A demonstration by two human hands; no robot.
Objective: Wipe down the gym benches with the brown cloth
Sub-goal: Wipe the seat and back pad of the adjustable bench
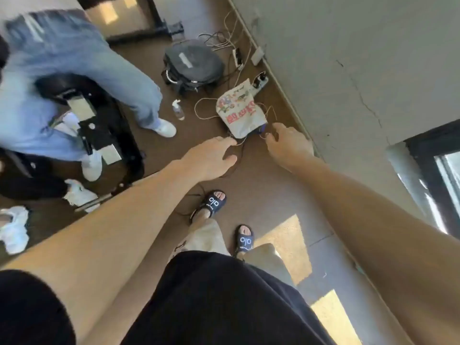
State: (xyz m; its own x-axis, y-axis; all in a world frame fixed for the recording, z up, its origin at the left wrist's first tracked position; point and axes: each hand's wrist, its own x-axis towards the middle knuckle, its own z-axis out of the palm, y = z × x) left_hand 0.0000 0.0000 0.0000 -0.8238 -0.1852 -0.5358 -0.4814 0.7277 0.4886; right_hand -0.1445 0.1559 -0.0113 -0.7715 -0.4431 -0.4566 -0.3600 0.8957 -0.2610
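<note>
Brown cloth is nowhere we can pick out in the head view; as cloth it should be light and limp, best bunched in one fist. Our left hand [211, 155] and right hand [288, 143] reach at frame center, fingers loose, holding nothing, toward a printed bag [239, 113] by the wall [348, 70]. Cables [224, 38] clutter the floor; a dark bench [94, 120] stands left.
</note>
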